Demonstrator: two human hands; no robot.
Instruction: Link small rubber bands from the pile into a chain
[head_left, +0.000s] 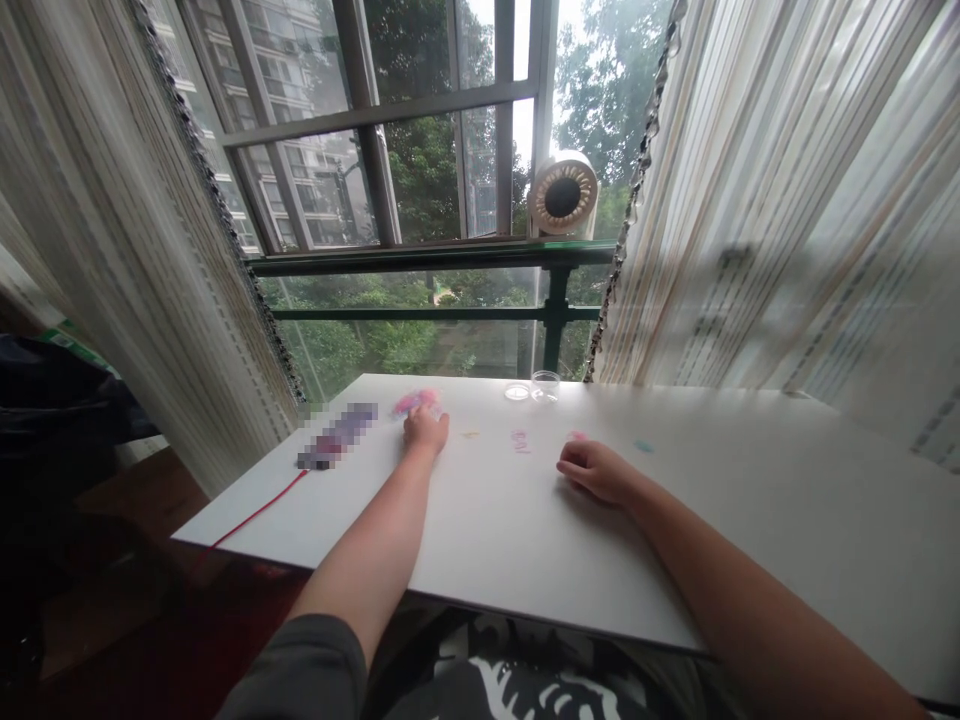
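Observation:
My left hand [426, 430] is at the near edge of a loose pile of small pink and purple pieces [415, 402] on the white table [487, 530]. Its thumb stands apart from the fingers, whose tips are partly hidden. My right hand [596, 471] rests on the table with its fingers curled in; whatever they hold, if anything, is hidden. Just behind it lie small pink pieces [577, 436]. Between my hands are a few yellow pieces [469, 434] and a group of pinkish-purple pieces [520, 441]. Teal pieces [643, 446] lie to the right, too small to name.
A clear round tub [545, 387] and a clear lid [517, 392] stand at the table's back edge. On the left is a blurred-out object [337, 437] with a red cord [259, 510]. A white round fan [564, 195] sits by the window, between curtains.

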